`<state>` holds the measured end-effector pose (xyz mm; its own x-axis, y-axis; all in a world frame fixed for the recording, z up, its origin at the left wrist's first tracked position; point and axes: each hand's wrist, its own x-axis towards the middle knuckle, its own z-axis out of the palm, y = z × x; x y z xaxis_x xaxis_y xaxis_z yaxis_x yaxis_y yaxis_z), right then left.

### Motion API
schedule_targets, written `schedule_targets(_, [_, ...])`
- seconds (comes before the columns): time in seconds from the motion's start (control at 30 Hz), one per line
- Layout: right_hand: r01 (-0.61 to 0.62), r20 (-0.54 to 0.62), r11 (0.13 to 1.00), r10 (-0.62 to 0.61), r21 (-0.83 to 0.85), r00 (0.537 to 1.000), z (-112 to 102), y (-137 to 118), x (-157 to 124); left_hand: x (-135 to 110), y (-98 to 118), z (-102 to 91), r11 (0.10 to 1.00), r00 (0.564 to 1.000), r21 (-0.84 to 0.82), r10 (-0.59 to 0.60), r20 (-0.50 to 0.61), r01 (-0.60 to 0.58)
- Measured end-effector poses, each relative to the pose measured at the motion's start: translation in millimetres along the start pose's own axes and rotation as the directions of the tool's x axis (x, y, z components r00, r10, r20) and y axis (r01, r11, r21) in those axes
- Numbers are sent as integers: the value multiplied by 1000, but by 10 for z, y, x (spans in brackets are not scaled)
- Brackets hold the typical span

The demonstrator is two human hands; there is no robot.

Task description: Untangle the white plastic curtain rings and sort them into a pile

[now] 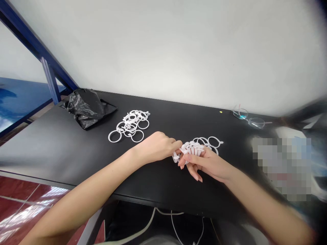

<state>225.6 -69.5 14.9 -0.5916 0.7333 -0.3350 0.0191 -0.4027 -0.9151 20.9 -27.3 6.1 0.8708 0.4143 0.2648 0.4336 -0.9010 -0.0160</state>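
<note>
My right hand [208, 162] is closed around a bunch of white plastic curtain rings [192, 149], its thumb pressed across them and its lower fingers curled beneath. At the left side of the bunch is my left hand [161, 146], palm down, with its fingers pinched at a white ring there; its fingertips are partly hidden. Just behind my right hand, more white rings [214, 142] show on the black table [163, 183]. Left of my hands lies a loose heap of white curtain rings [130, 126], each with a small eyelet.
A crumpled black plastic bag [88, 105] lies at the back left. Eyeglasses [247, 118] rest near the wall at the back right, beside a small yellow bit [221, 112]. A blurred, pixelated item [283, 166] is at the right. Cables [143, 228] hang below the table's front edge.
</note>
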Motion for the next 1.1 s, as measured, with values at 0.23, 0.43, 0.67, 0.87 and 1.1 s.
schedule_targets(0.23, [5,-156,1000,-8,-21,988,77,53,48,14,70,37,991,996,-118,-61,66,69])
schedule_targets(0.43, [79,-119,997,-80,-13,990,64,26,21,20,82,-62,947,986,-287,-116,117,145])
schedule_targets(0.67, [146,-103,987,-152,-64,983,49,13,20,14,83,-123,870,976,-443,-176,130,216])
schedule_targets(0.87, [218,-152,958,-247,-184,957,62,91,18,35,96,-120,791,966,-555,-204,158,258])
schedule_targets(1.1, [291,-235,895,-380,-337,895,43,143,-8,30,52,-127,776,972,-586,-185,146,236])
